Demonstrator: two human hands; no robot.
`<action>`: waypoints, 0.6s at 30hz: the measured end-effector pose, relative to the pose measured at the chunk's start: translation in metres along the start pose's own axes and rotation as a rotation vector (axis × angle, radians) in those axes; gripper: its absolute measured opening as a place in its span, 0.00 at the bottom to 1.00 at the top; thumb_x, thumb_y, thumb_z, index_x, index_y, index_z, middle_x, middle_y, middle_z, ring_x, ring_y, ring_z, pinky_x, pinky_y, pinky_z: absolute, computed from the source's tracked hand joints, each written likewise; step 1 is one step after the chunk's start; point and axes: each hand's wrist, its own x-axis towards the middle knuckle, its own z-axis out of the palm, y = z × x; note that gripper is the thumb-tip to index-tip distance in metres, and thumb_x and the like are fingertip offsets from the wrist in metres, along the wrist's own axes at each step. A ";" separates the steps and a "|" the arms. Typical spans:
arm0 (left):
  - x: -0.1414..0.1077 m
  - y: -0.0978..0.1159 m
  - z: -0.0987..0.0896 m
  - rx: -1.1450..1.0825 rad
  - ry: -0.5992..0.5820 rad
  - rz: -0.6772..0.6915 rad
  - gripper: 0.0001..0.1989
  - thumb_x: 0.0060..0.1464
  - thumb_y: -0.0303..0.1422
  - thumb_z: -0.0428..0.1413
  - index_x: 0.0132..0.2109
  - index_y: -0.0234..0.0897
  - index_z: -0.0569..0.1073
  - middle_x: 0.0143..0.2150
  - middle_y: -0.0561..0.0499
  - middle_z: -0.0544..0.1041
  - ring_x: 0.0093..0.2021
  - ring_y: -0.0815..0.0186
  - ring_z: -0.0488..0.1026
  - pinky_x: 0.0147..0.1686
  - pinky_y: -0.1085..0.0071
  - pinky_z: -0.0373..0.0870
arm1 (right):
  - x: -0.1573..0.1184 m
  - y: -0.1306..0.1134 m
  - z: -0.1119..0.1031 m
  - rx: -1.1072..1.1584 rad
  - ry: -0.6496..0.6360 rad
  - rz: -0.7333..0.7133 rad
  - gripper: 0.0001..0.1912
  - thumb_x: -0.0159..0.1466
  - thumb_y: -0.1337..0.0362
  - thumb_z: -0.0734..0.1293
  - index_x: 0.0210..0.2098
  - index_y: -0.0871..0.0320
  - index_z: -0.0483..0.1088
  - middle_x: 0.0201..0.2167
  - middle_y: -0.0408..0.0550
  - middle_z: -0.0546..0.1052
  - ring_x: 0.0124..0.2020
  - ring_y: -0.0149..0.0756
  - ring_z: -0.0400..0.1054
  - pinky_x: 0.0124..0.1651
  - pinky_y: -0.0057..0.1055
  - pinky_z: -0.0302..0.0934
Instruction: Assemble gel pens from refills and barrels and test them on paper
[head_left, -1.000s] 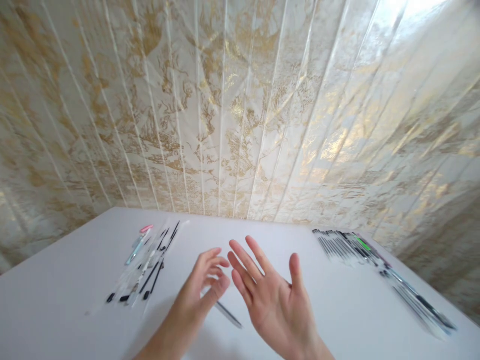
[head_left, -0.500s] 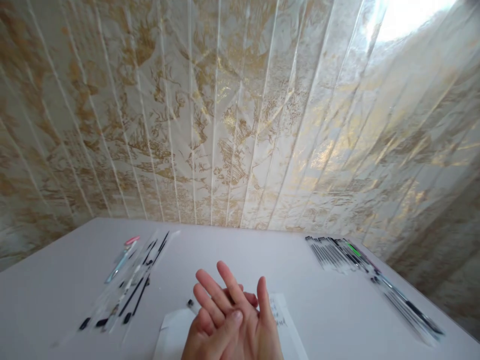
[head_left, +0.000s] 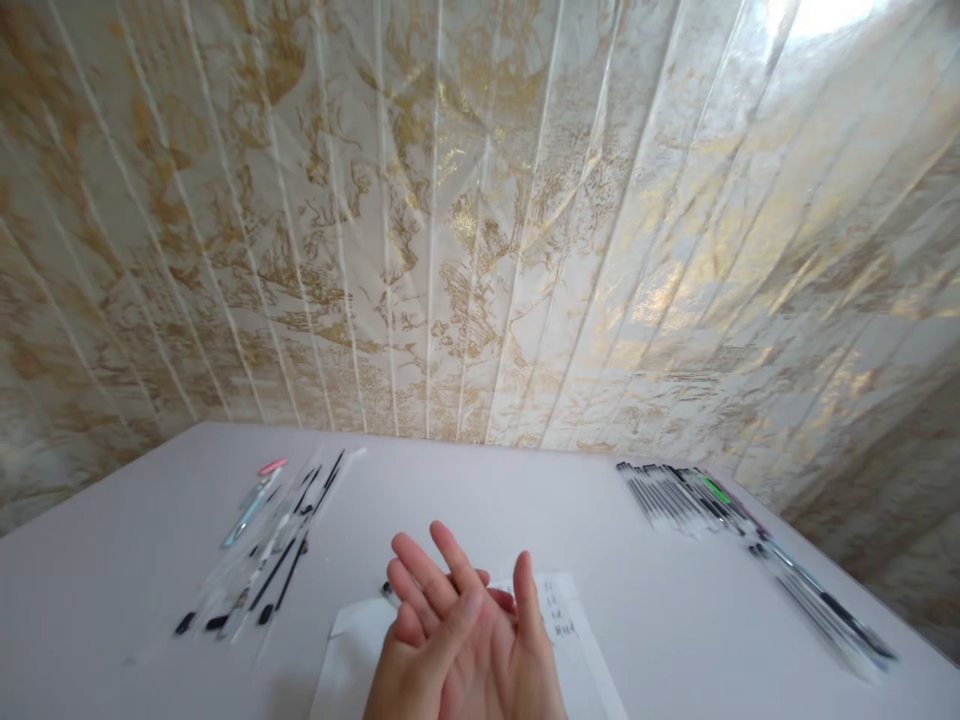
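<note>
The left hand (head_left: 409, 672) is gripping the right hand (head_left: 499, 665), whose fingers are spreading wide. Paper (head_left: 589, 668) is lying beneath them on the worktop (head_left: 487, 495); a dark tip (head_left: 386, 589) is showing just left of the nearer right fingers, its long axis unclear.

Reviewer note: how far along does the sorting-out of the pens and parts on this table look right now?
Likely partway. Looks done: slim pens lie in a close row on the right. In hand: no pen is visible; the left hand clasps the open right hand above written paper. Possibly left: thin sticks and caps, the loose parts, lie scattered on the left.
</note>
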 end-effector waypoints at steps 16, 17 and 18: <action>-0.008 -0.007 0.008 -0.148 0.005 0.062 0.23 0.42 0.39 0.63 0.48 0.38 0.76 0.44 0.42 0.81 0.53 0.47 0.74 0.53 0.54 0.70 | -0.003 -0.003 -0.002 0.010 0.036 0.018 0.39 0.55 0.38 0.66 0.55 0.60 0.69 0.55 0.59 0.74 0.55 0.42 0.69 0.58 0.37 0.54; -0.006 -0.009 0.006 -0.133 0.030 0.063 0.22 0.43 0.41 0.64 0.47 0.39 0.77 0.44 0.42 0.81 0.52 0.47 0.74 0.53 0.55 0.70 | -0.003 0.000 -0.003 -0.001 0.046 0.011 0.39 0.55 0.38 0.66 0.56 0.59 0.69 0.55 0.59 0.73 0.55 0.43 0.68 0.59 0.39 0.53; -0.004 -0.011 0.003 -0.098 0.049 0.064 0.21 0.44 0.43 0.64 0.45 0.40 0.77 0.44 0.43 0.82 0.52 0.48 0.75 0.53 0.57 0.70 | -0.003 0.004 -0.004 -0.011 0.060 -0.007 0.39 0.55 0.38 0.66 0.56 0.59 0.68 0.56 0.59 0.73 0.56 0.43 0.67 0.59 0.40 0.52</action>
